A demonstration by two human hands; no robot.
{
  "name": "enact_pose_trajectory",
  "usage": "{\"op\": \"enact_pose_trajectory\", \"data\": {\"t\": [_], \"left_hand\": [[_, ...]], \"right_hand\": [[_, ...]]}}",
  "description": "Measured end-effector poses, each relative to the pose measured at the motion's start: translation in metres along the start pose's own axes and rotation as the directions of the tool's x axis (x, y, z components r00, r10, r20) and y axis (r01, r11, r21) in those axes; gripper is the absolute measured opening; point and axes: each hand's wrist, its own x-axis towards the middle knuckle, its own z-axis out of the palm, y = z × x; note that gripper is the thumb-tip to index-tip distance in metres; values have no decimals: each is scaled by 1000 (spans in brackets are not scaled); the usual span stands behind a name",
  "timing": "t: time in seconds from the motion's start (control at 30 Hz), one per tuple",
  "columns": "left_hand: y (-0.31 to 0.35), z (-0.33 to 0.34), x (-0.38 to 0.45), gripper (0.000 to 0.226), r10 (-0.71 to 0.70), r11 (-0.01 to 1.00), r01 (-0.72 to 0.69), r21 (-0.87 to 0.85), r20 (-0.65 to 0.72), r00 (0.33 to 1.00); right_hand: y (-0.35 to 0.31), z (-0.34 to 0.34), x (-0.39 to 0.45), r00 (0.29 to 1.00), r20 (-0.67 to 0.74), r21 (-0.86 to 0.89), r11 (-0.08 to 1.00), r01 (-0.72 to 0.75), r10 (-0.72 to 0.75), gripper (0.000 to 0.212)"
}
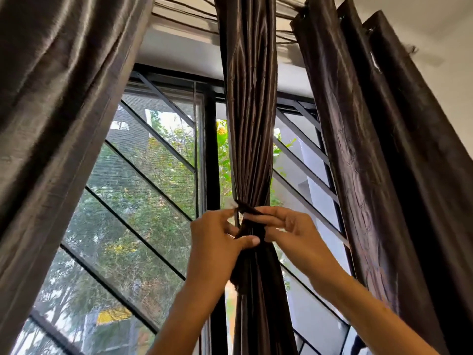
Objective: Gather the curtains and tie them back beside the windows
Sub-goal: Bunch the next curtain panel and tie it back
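Grip point: both hands at waist of middle curtain point(249, 129), in front of window point(143, 190). Left hand point(217, 242) on left side of bundle, thumb across its front. Right hand point(289, 226) on right side, fingers pinching tie point(247, 210) wrapped round bundle. Bundle runs up from grip to rod point(184, 11), down between forearms. Left curtain point(58, 111) well left of grip. Right curtain point(378, 149) near, right of grip. Window frame post point(213, 155) just left, behind bundle.

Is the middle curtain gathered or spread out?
Gathered. The middle curtain narrows to a tight bundle where the left hand and right hand pinch a dark tie around it.
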Motion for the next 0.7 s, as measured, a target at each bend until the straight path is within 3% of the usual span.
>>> {"op": "enact_pose_trajectory", "data": {"t": [0.1,0.2,0.27,0.37,0.57,0.7], "left_hand": [[-1,-8,7,75,-93,992,96,-76,47,995],[-2,-11,11,75,-164,964,183,-195,109,980],[0,-11,12,53,-208,924,241,-297,139,968],[2,-10,12,16,-214,880,253,-402,140,967],[1,-3,6,9,-195,842,217,-493,97,976],[-3,5,6,11,-160,889,159,-429,34,987]], "right_hand": [[9,10,-6,989,31,-260,954,147,-144,54],[17,15,-5,959,24,-459,849,263,-284,68],[24,16,-2,942,17,-532,794,293,-336,72],[31,17,1,909,-46,-596,742,308,-415,61],[28,7,6,882,23,-491,763,421,-471,62],[27,2,2,919,45,-283,877,388,-392,52]]}}
